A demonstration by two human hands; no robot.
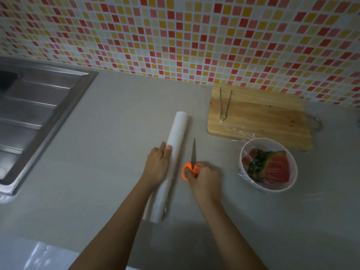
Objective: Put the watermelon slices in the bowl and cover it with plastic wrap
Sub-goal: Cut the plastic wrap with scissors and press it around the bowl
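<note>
A white bowl (245, 178) stands on the grey counter at the right, holding watermelon slices (272, 167) under a sheet of clear plastic wrap (242, 136) that trails over the rim toward the board. A white roll of plastic wrap (176, 137) lies lengthwise on the counter in the middle. My left hand (157, 166) rests on the roll's left side, fingers laid along it. My right hand (204, 178) grips the orange handles of a pair of scissors (192, 154), whose closed blades point away from me, just right of the roll.
A wooden cutting board (263, 115) lies at the back right with metal tongs (225, 104) on it. A steel sink (35, 114) with a ribbed drainer fills the left side. A mosaic tiled wall (175, 36) runs behind the counter.
</note>
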